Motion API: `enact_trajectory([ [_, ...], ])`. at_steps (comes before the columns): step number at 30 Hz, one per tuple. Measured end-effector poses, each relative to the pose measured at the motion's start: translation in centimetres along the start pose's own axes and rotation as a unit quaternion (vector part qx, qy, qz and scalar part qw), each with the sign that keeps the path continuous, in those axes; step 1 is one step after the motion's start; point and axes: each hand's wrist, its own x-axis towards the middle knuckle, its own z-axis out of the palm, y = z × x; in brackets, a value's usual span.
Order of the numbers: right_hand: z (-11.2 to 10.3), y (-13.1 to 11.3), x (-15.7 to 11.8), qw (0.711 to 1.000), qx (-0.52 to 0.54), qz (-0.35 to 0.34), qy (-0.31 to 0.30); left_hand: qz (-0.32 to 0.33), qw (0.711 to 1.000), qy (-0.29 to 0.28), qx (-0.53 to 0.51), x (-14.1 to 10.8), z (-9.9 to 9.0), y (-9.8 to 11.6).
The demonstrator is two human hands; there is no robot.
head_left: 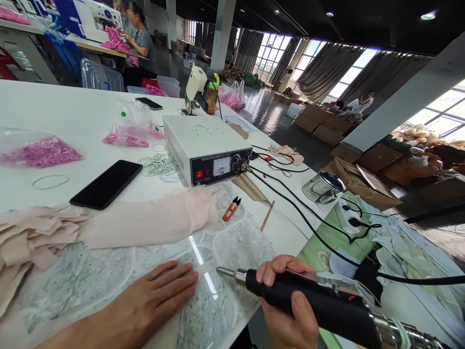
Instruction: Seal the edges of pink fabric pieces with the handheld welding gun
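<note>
My left hand [154, 300] lies flat, palm down, on the marbled, glossy sheet [214, 300], its fingers together and stretched out. Pale pink fabric [145, 220] runs across the sheet beyond it, with folded layers at the far left; more pale cloth shows beside my left wrist. My right hand [290, 295] is wrapped round a thick black handheld tool [312, 300]. The tool's thin metal tip points left, just right of my left fingertips; whether it touches the sheet I cannot tell. Orange thread snips [231, 208] lie past the tip.
A white control box [207, 145] with black cables stands mid-table. Nearby are a black phone [106, 184], bags of pink pieces [39, 150], pale elastic loops [159, 165] and a lidded steel mug [323, 186]. A power strip [350, 218] lies at the right. A person sits at a sewing machine [94, 19].
</note>
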Motion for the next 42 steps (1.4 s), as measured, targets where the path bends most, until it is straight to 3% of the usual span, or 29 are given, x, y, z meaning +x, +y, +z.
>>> enact_trajectory([
  [11,0.7,0.0,0.1,0.999,-0.034,-0.014,-0.001,-0.030,0.995,0.017,-0.093,0.2,-0.7,0.1],
  [19,0.9,-0.1,0.1,1.000,-0.015,-0.009,-0.021,-0.002,1.000,0.015,-0.007,0.4,-0.5,0.1],
  [30,0.8,-0.1,-0.1,0.998,-0.011,0.007,-0.069,-0.007,0.999,0.032,-0.022,0.1,-0.5,0.2],
  [42,1.3,0.0,0.6,0.995,-0.014,0.009,-0.097,0.032,0.995,0.064,0.066,0.5,-0.4,0.0],
])
